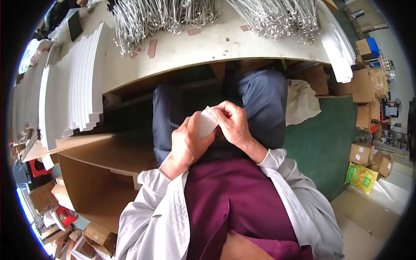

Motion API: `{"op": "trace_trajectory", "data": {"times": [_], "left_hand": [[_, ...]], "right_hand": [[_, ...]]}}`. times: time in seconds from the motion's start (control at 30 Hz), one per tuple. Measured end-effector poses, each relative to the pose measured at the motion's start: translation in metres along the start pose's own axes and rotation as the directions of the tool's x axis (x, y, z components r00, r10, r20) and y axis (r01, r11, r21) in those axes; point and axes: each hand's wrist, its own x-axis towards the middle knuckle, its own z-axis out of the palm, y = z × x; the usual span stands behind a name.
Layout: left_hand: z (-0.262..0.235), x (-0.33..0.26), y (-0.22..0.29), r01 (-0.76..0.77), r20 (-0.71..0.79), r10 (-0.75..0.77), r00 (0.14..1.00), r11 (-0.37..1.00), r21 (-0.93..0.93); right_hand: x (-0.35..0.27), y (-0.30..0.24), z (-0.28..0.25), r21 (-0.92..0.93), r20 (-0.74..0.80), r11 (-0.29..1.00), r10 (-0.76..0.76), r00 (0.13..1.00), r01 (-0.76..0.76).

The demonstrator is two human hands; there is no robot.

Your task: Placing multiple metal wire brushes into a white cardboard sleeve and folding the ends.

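Over my lap, both hands hold one small white card (206,122). My left hand (186,143) grips its lower left side with the fingers curled around it. My right hand (233,123) pinches its upper right edge with the fingertips. The card is tilted and partly hidden by my fingers. Below the hands are my dark blue trousers and a maroon shirt under a pale grey jacket.
A white worktable (216,47) lies ahead, with piles of metal wire hooks (164,17) and stacks of white cards (73,82) at the left. An open cardboard box (99,173) stands at my left. A white bag (301,102), more cartons and a green floor are at the right.
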Motion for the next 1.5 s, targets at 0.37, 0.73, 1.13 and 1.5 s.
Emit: {"op": "trace_trajectory", "data": {"times": [0.37, 0.73, 1.13, 1.5], "left_hand": [[0.002, -0.009, -0.005, 0.007, 0.034, -0.006, 0.999, 1.0, -0.03], [0.001, -0.005, -0.018, 0.026, -0.04, -0.028, 0.999, 0.998, -0.061], [-0.024, -0.011, -0.019, 0.138, 0.038, -0.134, 0.99, 0.983, -0.125], [-0.193, -0.024, -0.02, 0.226, -0.231, -0.208, 0.95, 0.972, 0.057]], "right_hand": [[-0.007, 0.009, 0.004, -0.005, -0.019, 0.998, -0.058, 0.998, 0.058], [-0.012, 0.015, 0.012, -0.223, 0.084, 0.916, -0.322, 0.943, 0.333], [-0.01, 0.007, 0.024, -0.097, 0.115, 0.977, -0.18, 0.977, 0.192], [0.066, -0.041, 0.013, -0.366, 0.118, 0.715, -0.6, 0.791, 0.596]]}}
